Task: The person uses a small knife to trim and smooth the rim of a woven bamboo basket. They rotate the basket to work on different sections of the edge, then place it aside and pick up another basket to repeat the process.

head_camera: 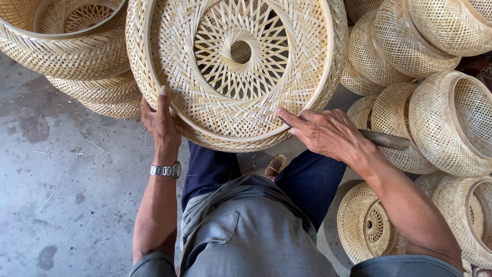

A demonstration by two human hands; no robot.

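Observation:
A large round woven bamboo basket [236, 66] rests on my knees, its open mouth facing me, with a spiral weave and a small hole at its centre. My left hand [160, 120] grips its lower left rim, thumb lying on the hoop. My right hand [328, 134] presses on the lower right rim and is shut on a tool with a dark wooden handle [385, 139]; its blade end is hidden under my fingers at the rim.
Several similar woven bamboo baskets are stacked at the upper left [66, 41] and piled along the right side [451, 123], some near my right elbow [366, 225]. Grey concrete floor [61, 174] with bamboo scraps lies to the left. A sandal [275, 165] shows between my legs.

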